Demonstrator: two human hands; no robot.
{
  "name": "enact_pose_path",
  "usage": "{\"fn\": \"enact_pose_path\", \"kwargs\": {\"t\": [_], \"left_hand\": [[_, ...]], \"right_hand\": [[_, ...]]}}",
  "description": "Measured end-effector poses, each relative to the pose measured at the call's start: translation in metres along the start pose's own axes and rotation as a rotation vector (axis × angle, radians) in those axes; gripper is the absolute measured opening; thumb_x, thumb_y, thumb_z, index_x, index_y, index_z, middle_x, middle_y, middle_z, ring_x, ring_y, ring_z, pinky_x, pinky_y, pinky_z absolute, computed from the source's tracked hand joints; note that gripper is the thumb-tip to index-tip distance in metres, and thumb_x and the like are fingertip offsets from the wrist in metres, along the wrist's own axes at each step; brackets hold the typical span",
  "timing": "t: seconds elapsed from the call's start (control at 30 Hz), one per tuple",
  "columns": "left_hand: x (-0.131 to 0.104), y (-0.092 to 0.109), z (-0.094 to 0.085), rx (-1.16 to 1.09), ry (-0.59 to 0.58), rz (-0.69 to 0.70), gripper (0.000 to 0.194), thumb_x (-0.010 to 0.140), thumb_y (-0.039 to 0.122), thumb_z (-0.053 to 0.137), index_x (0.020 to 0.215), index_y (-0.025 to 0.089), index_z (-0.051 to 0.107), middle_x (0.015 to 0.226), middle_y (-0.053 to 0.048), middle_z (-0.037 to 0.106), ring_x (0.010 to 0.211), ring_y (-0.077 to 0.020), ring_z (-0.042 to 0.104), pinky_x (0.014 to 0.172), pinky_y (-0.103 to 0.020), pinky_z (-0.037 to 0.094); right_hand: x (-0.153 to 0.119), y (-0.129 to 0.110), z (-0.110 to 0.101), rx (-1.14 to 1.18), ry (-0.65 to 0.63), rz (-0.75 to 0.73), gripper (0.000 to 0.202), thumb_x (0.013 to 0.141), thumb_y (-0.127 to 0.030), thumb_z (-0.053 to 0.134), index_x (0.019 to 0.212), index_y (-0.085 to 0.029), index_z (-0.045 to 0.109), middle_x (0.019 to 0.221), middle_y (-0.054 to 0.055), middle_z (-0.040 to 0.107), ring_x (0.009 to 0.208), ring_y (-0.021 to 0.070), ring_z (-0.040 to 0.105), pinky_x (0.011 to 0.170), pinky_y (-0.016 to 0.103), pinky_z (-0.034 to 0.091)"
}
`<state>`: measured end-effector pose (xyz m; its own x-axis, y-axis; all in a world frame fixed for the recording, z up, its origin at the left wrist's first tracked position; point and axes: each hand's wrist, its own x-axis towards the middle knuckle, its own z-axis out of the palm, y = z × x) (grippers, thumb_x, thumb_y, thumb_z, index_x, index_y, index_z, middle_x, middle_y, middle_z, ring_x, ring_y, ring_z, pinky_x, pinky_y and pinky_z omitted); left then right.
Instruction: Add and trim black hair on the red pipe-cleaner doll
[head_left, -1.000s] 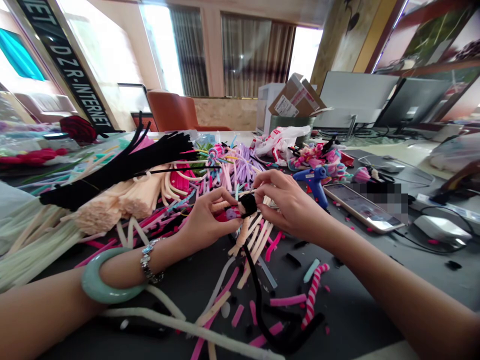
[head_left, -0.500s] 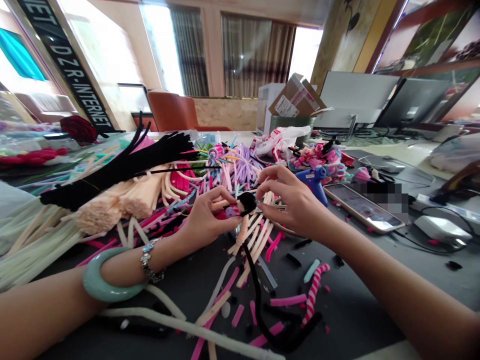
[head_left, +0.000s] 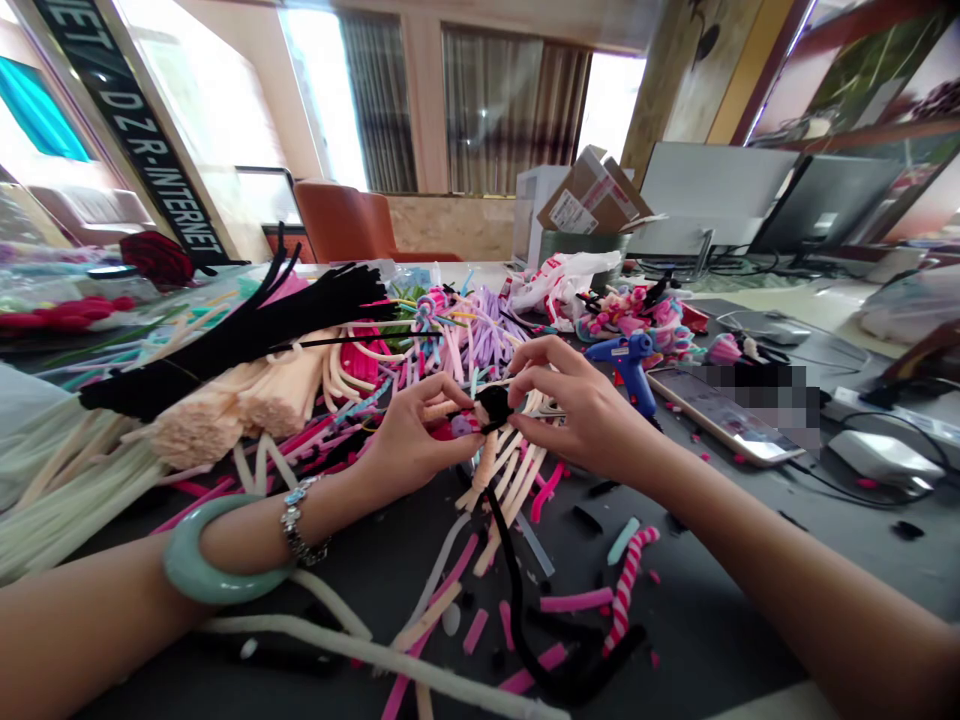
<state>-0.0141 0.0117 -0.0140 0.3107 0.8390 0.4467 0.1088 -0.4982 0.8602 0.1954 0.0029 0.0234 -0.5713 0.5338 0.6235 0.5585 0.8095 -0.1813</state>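
Pinching a small fuzzy craft figure with a black rounded top and a pink-and-purple body (head_left: 492, 406) between thumb and fingertips, the left hand (head_left: 420, 432) holds it up above the middle of the dark grey tabletop (head_left: 697, 590). The right hand (head_left: 570, 405) meets it from the other side, its thumb and index fingertip set at the right edge of the black top, the remaining fingers curled loosely; whether those tips grip the fibre or merely touch it, I cannot tell. A beige ribbed limb (head_left: 486, 464) points down from the figure, just over loose cream fuzzy stems (head_left: 525, 478). Slipping looks the likeliest trouble: the piece is small and soft, so a hard tug by the right fingertips could twist it out of the left pinch, while squeezing too tightly could flatten the pile or bend the body. The long black fuzzy stem (head_left: 513, 565) running from below the figure towards the near edge might snag among the pink cut pieces (head_left: 576, 601) and pull the work off line. Near the right hand, the blue glue gun (head_left: 637, 375) stands close enough that a careless backward sweep could knock it against the pale-framed phone (head_left: 727, 412).
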Motion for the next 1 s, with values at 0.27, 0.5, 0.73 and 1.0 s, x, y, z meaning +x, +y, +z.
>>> {"fn": "enact_pose_path", "kwargs": {"t": [0.27, 0.5, 0.73, 1.0], "left_hand": [[0.001, -0.002, -0.001, -0.012, -0.009, -0.023, 0.025, 0.066, 0.016, 0.073, 0.080, 0.018, 0.052, 0.076, 0.001, 0.068, 0.078, -0.0131, 0.066, 0.090, -0.033, 0.050], [0.001, 0.000, -0.001, -0.009, 0.005, -0.074, 0.027, 0.064, 0.016, 0.073, 0.080, 0.018, 0.052, 0.076, 0.000, 0.067, 0.076, -0.0147, 0.066, 0.079, -0.030, 0.052], [0.000, 0.000, -0.001, -0.021, 0.003, -0.083, 0.026, 0.064, 0.014, 0.072, 0.080, 0.018, 0.051, 0.076, 0.001, 0.067, 0.074, -0.0126, 0.065, 0.074, -0.026, 0.051], [0.000, -0.001, -0.001, -0.012, -0.003, -0.089, 0.026, 0.063, 0.014, 0.072, 0.080, 0.018, 0.052, 0.075, 0.001, 0.066, 0.071, -0.0120, 0.063, 0.070, -0.025, 0.050]], "right_hand": [[0.003, -0.004, -0.002, -0.026, -0.011, 0.009, 0.009, 0.085, -0.011, 0.047, 0.079, -0.018, 0.049, 0.105, 0.012, 0.054, 0.099, 0.0215, 0.054, 0.088, 0.039, 0.042], [0.003, 0.005, -0.011, 0.004, 0.211, -0.001, 0.007, 0.092, -0.018, 0.045, 0.086, -0.020, 0.048, 0.099, 0.008, 0.054, 0.094, 0.0175, 0.053, 0.084, 0.032, 0.042], [0.004, 0.007, -0.012, 0.003, 0.196, 0.016, 0.016, 0.094, -0.026, 0.045, 0.080, -0.019, 0.046, 0.092, 0.007, 0.055, 0.088, 0.0175, 0.053, 0.079, 0.031, 0.041], [0.004, 0.014, -0.015, -0.040, 0.230, 0.105, 0.012, 0.090, -0.018, 0.050, 0.078, -0.020, 0.049, 0.089, 0.007, 0.060, 0.086, 0.0188, 0.056, 0.079, 0.033, 0.043]]}}
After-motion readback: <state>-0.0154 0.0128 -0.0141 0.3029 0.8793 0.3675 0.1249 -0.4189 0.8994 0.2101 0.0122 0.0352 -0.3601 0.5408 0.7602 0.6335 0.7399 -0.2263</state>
